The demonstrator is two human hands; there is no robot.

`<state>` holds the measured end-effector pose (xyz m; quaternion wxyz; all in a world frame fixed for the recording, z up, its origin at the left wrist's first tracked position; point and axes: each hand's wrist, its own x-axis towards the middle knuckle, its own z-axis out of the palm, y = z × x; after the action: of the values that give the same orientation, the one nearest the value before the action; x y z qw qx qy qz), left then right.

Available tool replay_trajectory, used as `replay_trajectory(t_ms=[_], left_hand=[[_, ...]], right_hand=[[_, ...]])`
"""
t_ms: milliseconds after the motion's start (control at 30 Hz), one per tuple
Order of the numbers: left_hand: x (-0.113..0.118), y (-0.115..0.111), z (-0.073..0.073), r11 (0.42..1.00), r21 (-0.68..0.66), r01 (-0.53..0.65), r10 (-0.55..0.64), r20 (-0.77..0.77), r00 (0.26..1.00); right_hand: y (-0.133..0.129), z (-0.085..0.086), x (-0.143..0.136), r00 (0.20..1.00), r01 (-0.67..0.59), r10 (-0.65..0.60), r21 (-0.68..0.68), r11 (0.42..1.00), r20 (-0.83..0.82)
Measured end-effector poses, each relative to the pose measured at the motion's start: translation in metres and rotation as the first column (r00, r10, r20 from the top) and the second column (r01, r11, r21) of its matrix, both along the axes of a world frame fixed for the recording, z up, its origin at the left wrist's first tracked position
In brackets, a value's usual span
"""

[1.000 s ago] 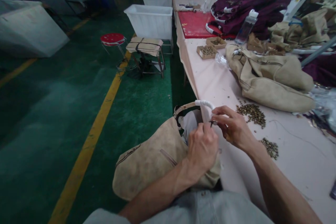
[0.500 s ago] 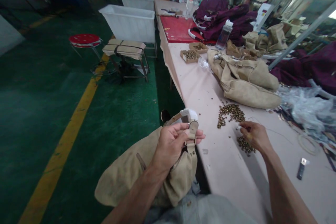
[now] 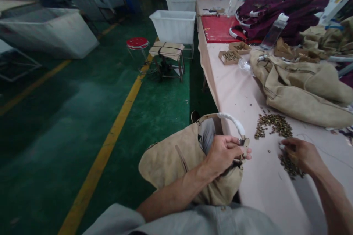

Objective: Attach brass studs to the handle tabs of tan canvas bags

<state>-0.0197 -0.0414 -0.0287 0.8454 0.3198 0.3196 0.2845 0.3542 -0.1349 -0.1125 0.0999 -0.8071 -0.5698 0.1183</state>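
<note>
the beige bag (image 3: pixel 171 154) slumps over the person's lap beside the counter (image 3: pixel 261 187), likely soft and light, best held by its stiffer strap end (image 3: pixel 246 143), which the left hand (image 3: pixel 220 154) pinches in its fingers. the right hand (image 3: pixel 305 154) curls its fingers over small studs (image 3: pixel 287 165), probably slippery; whether they're pinching one, i can't tell.
</note>
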Motion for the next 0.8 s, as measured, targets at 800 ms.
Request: replay_trajectory(t_ms=[800], left_hand=[[0.015, -0.002, -0.035, 0.972, 0.22, -0.077, 0.137, -0.272, 0.953]], right_hand=[[0.009, 0.083, -0.137, 0.91, -0.296, 0.377, 0.37, 0.88, -0.169]])
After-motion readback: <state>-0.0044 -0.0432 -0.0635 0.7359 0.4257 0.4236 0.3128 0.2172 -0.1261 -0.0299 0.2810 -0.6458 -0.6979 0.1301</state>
